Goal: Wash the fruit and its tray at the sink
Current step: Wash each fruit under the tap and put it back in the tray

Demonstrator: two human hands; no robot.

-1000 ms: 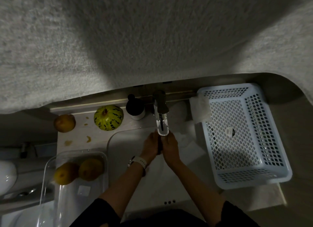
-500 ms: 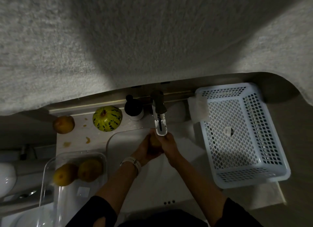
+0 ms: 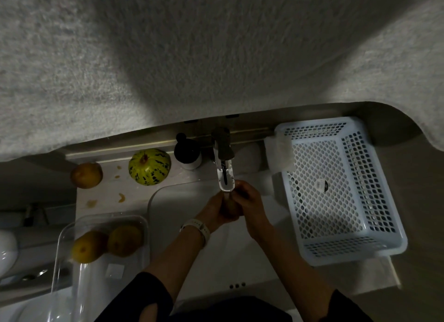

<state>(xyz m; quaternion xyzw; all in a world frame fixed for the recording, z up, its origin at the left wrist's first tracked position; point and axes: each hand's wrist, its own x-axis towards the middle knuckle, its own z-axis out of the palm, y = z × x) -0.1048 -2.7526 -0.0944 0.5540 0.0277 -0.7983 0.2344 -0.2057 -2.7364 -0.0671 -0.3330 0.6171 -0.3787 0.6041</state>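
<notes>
Over the white sink (image 3: 192, 257), my left hand (image 3: 215, 211) and my right hand (image 3: 249, 203) together clasp a brownish fruit (image 3: 230, 207) just under the faucet spout (image 3: 224, 175). Most of that fruit is hidden by my fingers. A clear plastic tray (image 3: 67, 261) sits on the left counter with two yellow-brown pears (image 3: 85, 246) (image 3: 125, 240) in it. Another brown pear (image 3: 86, 175) and a green-striped yellow melon (image 3: 149, 166) rest on the counter behind the tray.
A black soap dispenser (image 3: 187, 152) stands left of the faucet. A pale blue perforated basket (image 3: 336, 189) sits on the right counter on a white cloth. Fruit scraps (image 3: 121, 197) lie on the counter. A grey textured surface fills the upper view.
My hands have turned around the fruit under the spout; the left hand has dropped lower and cups it from below while the right wraps over it.
</notes>
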